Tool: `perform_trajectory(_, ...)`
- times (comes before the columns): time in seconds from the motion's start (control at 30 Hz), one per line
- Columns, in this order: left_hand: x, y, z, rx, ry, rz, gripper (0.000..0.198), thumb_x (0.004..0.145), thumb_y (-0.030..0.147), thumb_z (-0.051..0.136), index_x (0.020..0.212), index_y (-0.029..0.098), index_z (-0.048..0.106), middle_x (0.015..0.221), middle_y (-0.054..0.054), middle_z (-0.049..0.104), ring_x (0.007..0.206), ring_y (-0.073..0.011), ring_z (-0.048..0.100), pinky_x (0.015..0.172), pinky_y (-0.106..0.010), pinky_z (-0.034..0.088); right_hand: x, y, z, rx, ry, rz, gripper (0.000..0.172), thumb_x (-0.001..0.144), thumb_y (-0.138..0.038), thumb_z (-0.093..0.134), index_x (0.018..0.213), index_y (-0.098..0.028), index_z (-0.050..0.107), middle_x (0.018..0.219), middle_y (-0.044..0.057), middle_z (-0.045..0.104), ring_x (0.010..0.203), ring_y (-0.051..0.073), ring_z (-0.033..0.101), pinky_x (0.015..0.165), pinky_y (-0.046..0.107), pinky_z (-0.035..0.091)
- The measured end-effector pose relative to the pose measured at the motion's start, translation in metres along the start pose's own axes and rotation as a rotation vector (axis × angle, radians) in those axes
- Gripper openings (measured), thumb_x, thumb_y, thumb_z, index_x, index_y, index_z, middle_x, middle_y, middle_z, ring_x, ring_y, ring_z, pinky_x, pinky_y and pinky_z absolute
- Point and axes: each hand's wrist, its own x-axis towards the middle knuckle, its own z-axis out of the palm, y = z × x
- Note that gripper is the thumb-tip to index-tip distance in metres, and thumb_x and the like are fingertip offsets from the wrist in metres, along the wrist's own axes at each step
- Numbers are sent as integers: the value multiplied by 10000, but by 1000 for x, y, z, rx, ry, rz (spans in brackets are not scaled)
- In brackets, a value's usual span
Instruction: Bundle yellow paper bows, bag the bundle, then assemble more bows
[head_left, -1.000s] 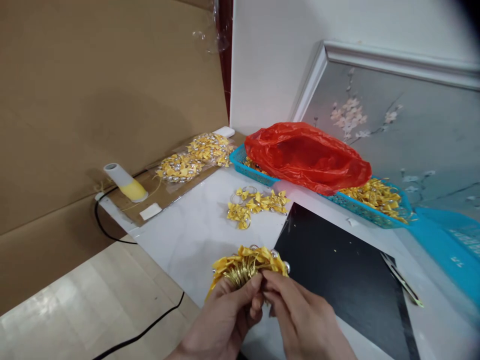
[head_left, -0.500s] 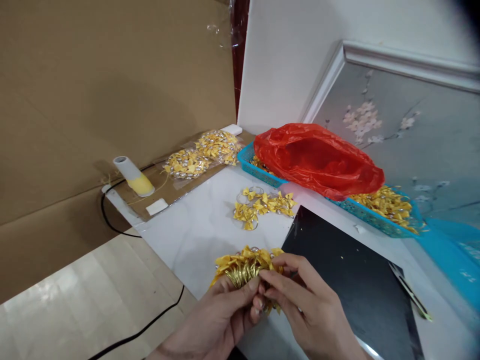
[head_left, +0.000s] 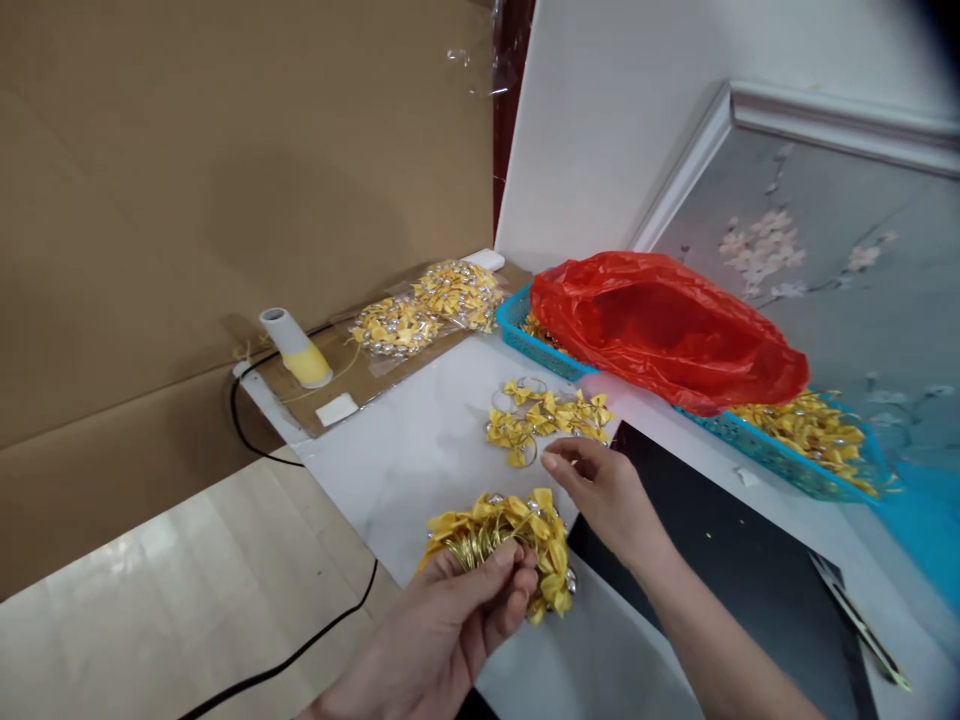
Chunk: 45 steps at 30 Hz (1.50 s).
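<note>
A thick bunch of yellow ribbon bows [head_left: 551, 550] with silver beads hangs on gold cord loops. My left hand [head_left: 480, 610] is closed around the gathered cords, thumb on top, with the bows fanned out around its fingers. My right hand [head_left: 607, 500] is apart from the bunch, above the black sheet's corner. Its fingers are loosely curled and nothing shows in them. Just beyond its fingertips lies a small group of loose yellow bows [head_left: 551, 410] with thin loops on the white tabletop. Whether the fingertips touch the nearest loop I cannot tell.
A red plastic bag [head_left: 667, 330] lies over a blue basket [head_left: 780, 455] of more bows. Bagged bows [head_left: 457, 295] and a yellow thread cone [head_left: 304, 355] stand on cardboard at the back left. Thread snips [head_left: 862, 625] lie on the black sheet [head_left: 705, 560] at the right.
My right hand has left the bunch and moved away, up to the loose bows. My left hand keeps hold of the bunch. The view has shifted slightly left.
</note>
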Motion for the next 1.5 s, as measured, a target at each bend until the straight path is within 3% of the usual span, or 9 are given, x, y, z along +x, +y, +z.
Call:
perform_trajectory(0.2,-2,-2,1,-24,42,23,79,786,16,666,787,31,744,788,-109,710,676,-109,668,668,-169,590,9,3,18,55,-66,44,383,806,-524,582,773,-147,639,617,-13,547,472,96,429,424,210,350)
perform_trajectory(0.47,4,1,8,-3,69,42,132,827,22,611,800,33,739,779,-93,693,617,-83,637,589,-154,576,-22,-12,-43,-104,-82,9,200,850,-361,575,805,-175,632,614,-21,527,513,106,454,457,208,354)
perform_trajectory(0.6,6,-4,14,31,42,31,115,823,27,619,813,29,734,765,-78,673,587,-68,608,557,-146,563,-35,-26,-51,-202,-32,25,214,876,-371,551,817,-184,636,587,-28,538,488,109,480,444,211,383)
perform_trajectory(0.73,7,-10,18,30,72,38,147,840,29,594,794,27,734,707,-67,646,553,-64,584,514,-144,545,-51,-40,-31,-275,68,-237,118,869,-220,554,806,-180,646,692,11,626,564,124,575,516,220,468)
perform_trajectory(0.9,7,-13,16,-5,37,50,134,810,26,632,737,78,732,697,-45,644,576,-78,598,540,-169,554,-73,-44,-8,-298,27,-543,235,899,-100,449,828,-166,663,815,61,650,680,137,640,619,230,536)
perform_trajectory(1.0,6,-14,13,6,29,45,120,818,35,625,780,59,736,745,-64,652,584,-75,593,546,-163,553,-69,-43,-19,-298,53,-481,206,885,-121,485,795,-175,662,767,41,647,650,136,629,594,229,522)
perform_trajectory(1.2,8,-12,15,25,44,32,121,827,48,617,816,35,736,731,-65,630,563,-64,568,531,-143,541,-38,-38,-57,-256,198,-153,144,864,-299,580,843,-179,656,649,6,635,519,128,569,462,221,443)
perform_trajectory(1.3,8,-12,16,16,53,34,109,815,42,628,801,37,736,715,-56,623,556,-60,561,521,-138,535,-40,-38,-46,-341,253,-254,144,876,-277,560,809,-178,641,648,9,612,531,132,566,489,232,458)
perform_trajectory(1.5,10,-14,15,-20,-7,44,53,788,77,684,755,80,725,695,-33,618,572,-66,570,541,-154,532,-72,-29,-2,-440,74,-591,246,901,-91,430,942,-155,664,870,92,660,736,165,646,649,272,573)
